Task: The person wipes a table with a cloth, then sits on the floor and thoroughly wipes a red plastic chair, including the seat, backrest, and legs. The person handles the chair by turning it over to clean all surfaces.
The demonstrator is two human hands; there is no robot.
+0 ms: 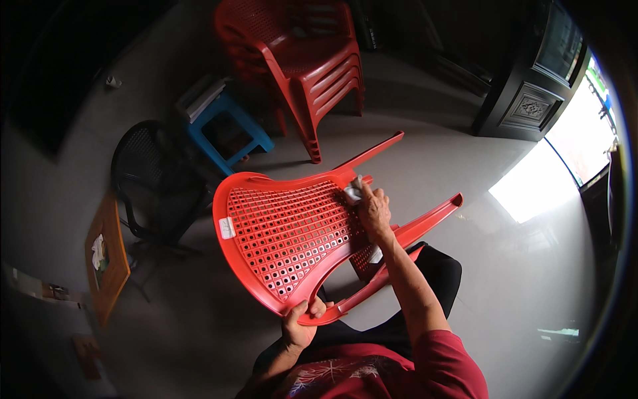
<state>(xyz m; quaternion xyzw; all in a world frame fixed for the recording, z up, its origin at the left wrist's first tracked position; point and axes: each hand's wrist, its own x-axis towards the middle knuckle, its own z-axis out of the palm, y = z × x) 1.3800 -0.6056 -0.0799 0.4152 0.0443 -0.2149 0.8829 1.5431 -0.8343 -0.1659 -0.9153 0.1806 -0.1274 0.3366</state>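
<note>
A red plastic armchair (pixel 286 189) lies tipped in front of me, its backrest pierced by rows of small holes. Two of its legs point off to the upper right. A small white label (pixel 227 228) sticks to the rim of the backrest. My left hand (pixel 300 326) is closed round the near edge of the chair, thumb on top. Against the backrest, near where it meets the seat, my right hand (pixel 375 211) presses a crumpled whitish cloth (pixel 353 191). Part of the cloth is hidden under the fingers.
Beyond the chair stands a stack of red plastic armchairs (pixel 332 73). Left of it are a blue plastic stool (pixel 229 123) with things on it, a black chair (pixel 139 159) and a small wooden table (pixel 109 259). A dark carved door (pixel 531 100) stands open at the right.
</note>
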